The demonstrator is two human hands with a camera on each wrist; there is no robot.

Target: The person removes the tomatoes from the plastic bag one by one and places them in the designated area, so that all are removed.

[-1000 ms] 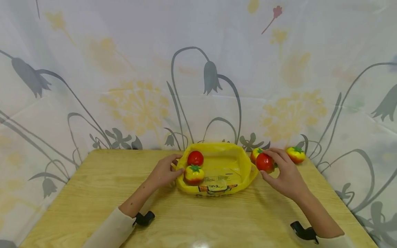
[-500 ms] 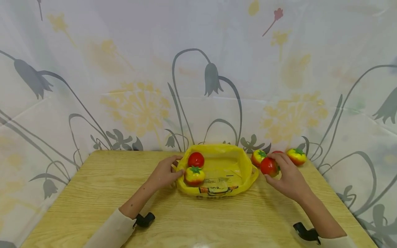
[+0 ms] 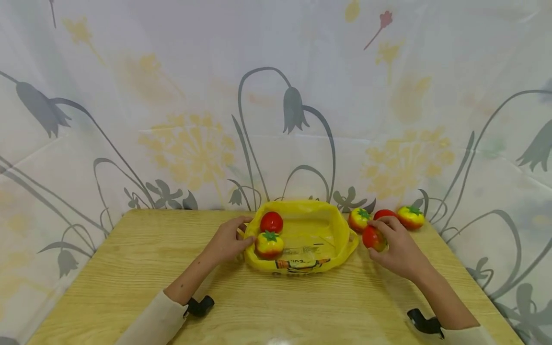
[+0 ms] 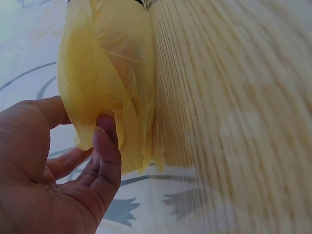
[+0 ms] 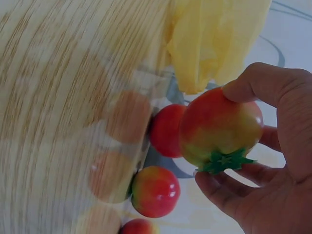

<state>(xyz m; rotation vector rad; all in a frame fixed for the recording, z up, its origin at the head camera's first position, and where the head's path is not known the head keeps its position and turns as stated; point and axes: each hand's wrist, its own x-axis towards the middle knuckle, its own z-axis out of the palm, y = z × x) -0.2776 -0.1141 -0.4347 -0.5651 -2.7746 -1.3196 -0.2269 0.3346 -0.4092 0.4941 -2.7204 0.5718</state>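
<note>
An opened yellow plastic bag (image 3: 306, 218) with print on its front stands on the table. Inside its left end are a red tomato (image 3: 271, 222) and a yellow-red tomato (image 3: 269, 246) with green leaves. My left hand (image 3: 228, 242) pinches the bag's left edge between thumb and fingers, as the left wrist view shows. To the right of the bag, my right hand (image 3: 398, 251) grips a glossy red-yellow tomato (image 5: 219, 124) between thumb and fingers. In the right wrist view its green leaves point down toward the fingertips.
Behind the right hand, near the table's back edge, sit a yellow-red tomato (image 3: 359, 220), a red tomato (image 3: 384, 214) and another yellow-red tomato (image 3: 411, 218). A flower-printed curtain (image 3: 194, 153) hangs behind the wooden table (image 3: 276, 306).
My right hand has moved slightly right and nearer me, with the gripped tomato turning in its fingers. A red tomato behind it has come into view. The left hand stays at the bag.
</note>
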